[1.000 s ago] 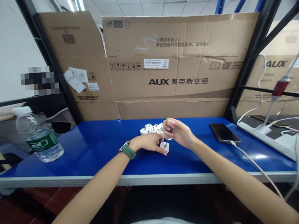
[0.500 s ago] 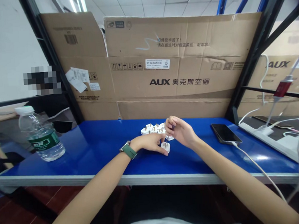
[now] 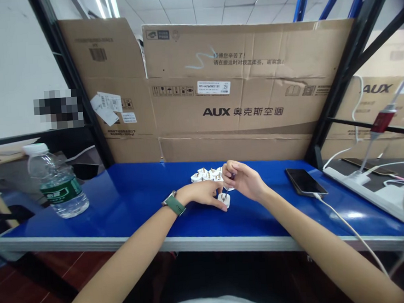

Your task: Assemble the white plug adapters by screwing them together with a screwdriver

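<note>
Thumb and fingers of my left hand are closed round the sides of a white plug, which lies on the blue table with its pins up. My right hand is closed above it, fingers curled round a screwdriver. Only the thin dark shaft shows; it points down to the plug's face, and the handle is hidden in my fingers. Right behind my hands stands a group of several white plugs, also pins up, partly covered by my hands.
A water bottle stands at the left of the blue table. To the right lie a phone with a white cable and a white power strip with cords. A cardboard sheet walls off the back.
My right hand has dropped slightly, and the screwdriver shaft now shows more clearly against the plug. My left hand keeps its hold; the view has shifted a little.
</note>
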A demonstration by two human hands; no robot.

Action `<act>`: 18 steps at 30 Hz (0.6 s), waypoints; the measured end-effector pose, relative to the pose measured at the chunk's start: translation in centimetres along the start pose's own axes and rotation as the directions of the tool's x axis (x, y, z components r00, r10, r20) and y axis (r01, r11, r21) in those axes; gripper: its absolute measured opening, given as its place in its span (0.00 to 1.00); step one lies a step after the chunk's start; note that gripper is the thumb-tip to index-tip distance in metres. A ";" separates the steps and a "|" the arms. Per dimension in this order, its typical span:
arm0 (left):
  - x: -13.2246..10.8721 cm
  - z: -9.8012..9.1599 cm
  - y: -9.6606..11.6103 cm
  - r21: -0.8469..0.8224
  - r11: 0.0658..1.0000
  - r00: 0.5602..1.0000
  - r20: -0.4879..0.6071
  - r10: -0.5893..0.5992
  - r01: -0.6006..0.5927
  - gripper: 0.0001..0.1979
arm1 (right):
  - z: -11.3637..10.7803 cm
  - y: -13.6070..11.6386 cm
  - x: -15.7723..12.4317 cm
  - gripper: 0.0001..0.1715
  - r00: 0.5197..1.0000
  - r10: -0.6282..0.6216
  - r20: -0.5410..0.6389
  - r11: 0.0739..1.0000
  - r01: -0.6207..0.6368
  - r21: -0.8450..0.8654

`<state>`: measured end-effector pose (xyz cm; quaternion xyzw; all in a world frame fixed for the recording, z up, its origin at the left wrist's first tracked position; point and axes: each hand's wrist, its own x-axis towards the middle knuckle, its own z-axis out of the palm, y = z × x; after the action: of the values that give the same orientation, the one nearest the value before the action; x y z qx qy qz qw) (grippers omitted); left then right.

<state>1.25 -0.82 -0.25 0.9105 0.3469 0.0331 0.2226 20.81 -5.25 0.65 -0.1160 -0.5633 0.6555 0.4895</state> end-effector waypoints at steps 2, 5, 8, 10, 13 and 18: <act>0.0 0.0 -0.1 0.002 1.000 1.000 -0.008 -0.009 0.009 0.33 | 0.0 0.0 0.0 0.16 1.000 0.000 0.002 1.000 0.000 0.006; -0.2 -0.3 -0.2 -0.014 1.000 1.000 -0.014 0.007 -0.007 0.34 | 0.0 -0.1 0.0 0.16 1.000 0.001 0.003 1.000 -0.002 0.010; -0.9 -1.3 -0.2 -0.037 0.998 0.999 -0.026 0.042 -0.043 0.35 | -0.1 -0.1 0.0 0.17 1.000 0.003 -0.006 1.000 -0.003 0.003; -1.3 -2.2 -0.1 -0.044 0.996 0.996 -0.045 0.079 -0.080 0.33 | -0.1 -0.1 0.1 0.17 1.000 0.003 -0.011 1.000 -0.003 -0.007; -1.7 -3.1 0.0 -0.049 0.986 0.983 -0.091 0.157 -0.162 0.25 | -0.2 -0.1 0.1 0.17 1.000 -0.005 -0.021 1.000 0.005 -0.021; -1.7 -3.1 0.2 -0.065 0.969 0.970 -0.069 0.235 -0.239 0.20 | -0.3 -0.1 0.1 0.17 1.000 -0.018 -0.010 1.000 0.018 -0.019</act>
<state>-0.62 -0.89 2.76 0.9353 0.2408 0.0996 0.2394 21.01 -4.97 0.65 -0.1191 -0.5681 0.6450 0.4970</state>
